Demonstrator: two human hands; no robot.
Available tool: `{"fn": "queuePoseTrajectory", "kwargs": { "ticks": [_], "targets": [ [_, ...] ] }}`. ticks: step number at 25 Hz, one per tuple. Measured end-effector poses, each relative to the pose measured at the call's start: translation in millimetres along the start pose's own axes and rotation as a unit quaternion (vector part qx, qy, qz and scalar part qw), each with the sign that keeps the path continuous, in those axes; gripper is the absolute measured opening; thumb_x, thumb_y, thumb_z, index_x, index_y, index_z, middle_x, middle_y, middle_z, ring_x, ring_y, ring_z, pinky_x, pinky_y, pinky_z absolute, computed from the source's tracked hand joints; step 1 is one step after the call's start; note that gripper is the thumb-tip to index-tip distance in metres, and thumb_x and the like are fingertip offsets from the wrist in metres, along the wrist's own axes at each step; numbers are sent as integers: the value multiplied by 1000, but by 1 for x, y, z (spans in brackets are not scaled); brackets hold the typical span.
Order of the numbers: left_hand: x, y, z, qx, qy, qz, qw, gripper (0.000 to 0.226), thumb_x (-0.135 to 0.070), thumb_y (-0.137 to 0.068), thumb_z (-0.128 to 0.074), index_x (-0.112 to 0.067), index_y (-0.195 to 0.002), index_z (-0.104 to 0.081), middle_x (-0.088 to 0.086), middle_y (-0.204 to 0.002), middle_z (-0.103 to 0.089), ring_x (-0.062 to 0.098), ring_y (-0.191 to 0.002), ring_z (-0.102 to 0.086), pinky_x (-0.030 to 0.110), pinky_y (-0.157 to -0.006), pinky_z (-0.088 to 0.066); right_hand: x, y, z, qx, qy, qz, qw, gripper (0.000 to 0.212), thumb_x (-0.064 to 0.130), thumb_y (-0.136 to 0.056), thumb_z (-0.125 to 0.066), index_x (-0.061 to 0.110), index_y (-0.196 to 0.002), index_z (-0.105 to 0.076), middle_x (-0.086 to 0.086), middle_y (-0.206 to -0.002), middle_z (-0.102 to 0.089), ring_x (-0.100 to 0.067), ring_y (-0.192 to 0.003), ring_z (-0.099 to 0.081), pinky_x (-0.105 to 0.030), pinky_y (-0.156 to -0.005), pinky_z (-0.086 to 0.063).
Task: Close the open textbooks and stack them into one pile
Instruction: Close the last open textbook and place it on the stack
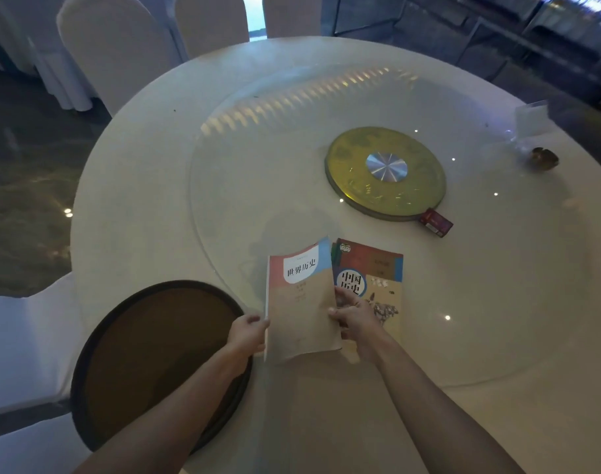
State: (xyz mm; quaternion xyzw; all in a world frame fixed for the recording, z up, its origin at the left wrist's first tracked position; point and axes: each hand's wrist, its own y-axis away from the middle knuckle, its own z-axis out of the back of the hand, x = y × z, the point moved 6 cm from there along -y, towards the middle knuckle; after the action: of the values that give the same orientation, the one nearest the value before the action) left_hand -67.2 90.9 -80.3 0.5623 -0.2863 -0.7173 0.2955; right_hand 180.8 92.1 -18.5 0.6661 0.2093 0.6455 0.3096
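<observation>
- Near the tabletop's front edge, our left hand and right hand pinch the closed world-history textbook.
- The closed second textbook lies just beside; stacking remains.

Your two forearms come into the frame bare from the bottom edge, with no sleeve, watch, band or glove showing on either. Your left hand and right hand are bare too, with no rings visible on the fingers.

Banquet hall: lazy Susan, covered chairs
</observation>
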Motion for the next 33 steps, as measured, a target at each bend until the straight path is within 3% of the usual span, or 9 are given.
{"fn": "queuePoseTrajectory", "kwargs": {
  "ticks": [4,8,12,16,20,22,28,30,33],
  "targets": [
    [-7,1,-32,135,55,63,987,36,-30,-91,-73,-5,-116,-68,8,-94,-63,19,-82,-62,29,-71,-53,10,-1,36,-13,-3,8,1000,57,-5,-93,-61,32,-137,-65,-4,-120,-73,-28,-103,-70,-44,-77,-60],
    [-26,-11,-66,146,-1,45,988,47,-30,-88,-76,-9,-128,-62,12,-116,-73,23,-99,-70,29,-70,-55,9,-5,76,-30,-37,2,999,57,-2,-95,-60,34,-139,-64,-3,-119,-75,-27,-93,-71,-31,-60,-58],
    [-51,-17,-95,98,-26,11,995,34,-9,-85,-75,-3,-116,-65,14,-103,-73,29,-93,-71,31,-68,-55,4,-11,116,-61,-28,-8,998,54,-1,-97,-58,30,-140,-63,-8,-122,-77,-23,-90,-73,-28,-56,-58],
    [-76,-26,-119,43,-84,-48,994,31,-4,-82,-70,-6,-113,-71,15,-102,-74,23,-82,-66,29,-67,-52,-5,-18,142,-137,3,-8,991,44,-7,-96,-53,28,-120,-66,-3,-110,-75,-23,-91,-72,-34,-62,-61],
    [-78,-21,-134,32,-162,-82,983,27,-12,-86,-69,-12,-113,-68,9,-97,-74,18,-73,-67,27,-60,-51,-18,-33,147,-175,148,1,973,34,5,-91,-53,16,-116,-73,-3,-106,-78,-22,-94,-73,-46,-84,-62],
    [-76,-18,-132,12,-214,-118,970,29,-18,-87,-68,-19,-116,-64,4,-90,-71,16,-71,-66,27,-57,-46,-24,-42,143,-178,252,-6,951,27,20,-90,-55,18,-111,-71,-5,-107,-77,-26,-96,-72,-45,-84,-60],
    [-87,-22,-129,-5,-406,-219,887,40,-31,-91,-65,-21,-130,-66,9,-113,-64,28,-101,-67,35,-88,-52,-17,-51,141,-223,432,24,874,27,26,-95,-52,9,-109,-68,-18,-114,-64,-40,-105,-66,-40,-81,-52],
    [-89,-28,-131,15,-377,-197,905,44,-29,-91,-65,-11,-131,-66,13,-119,-67,29,-103,-69,35,-90,-51,-19,-59,147,-220,397,11,891,28,26,-98,-51,5,-102,-70,-20,-109,-63,-40,-99,-66,-42,-81,-53],
    [-93,-39,-133,9,-352,-167,921,18,-22,-91,-60,-8,-87,-70,12,-87,-69,32,-83,-65,35,-68,-44,-21,-69,155,-228,326,-12,917,26,14,-95,-49,4,-72,-58,-15,-79,-63,-36,-79,-62,-40,-63,-47]
  ]
}}
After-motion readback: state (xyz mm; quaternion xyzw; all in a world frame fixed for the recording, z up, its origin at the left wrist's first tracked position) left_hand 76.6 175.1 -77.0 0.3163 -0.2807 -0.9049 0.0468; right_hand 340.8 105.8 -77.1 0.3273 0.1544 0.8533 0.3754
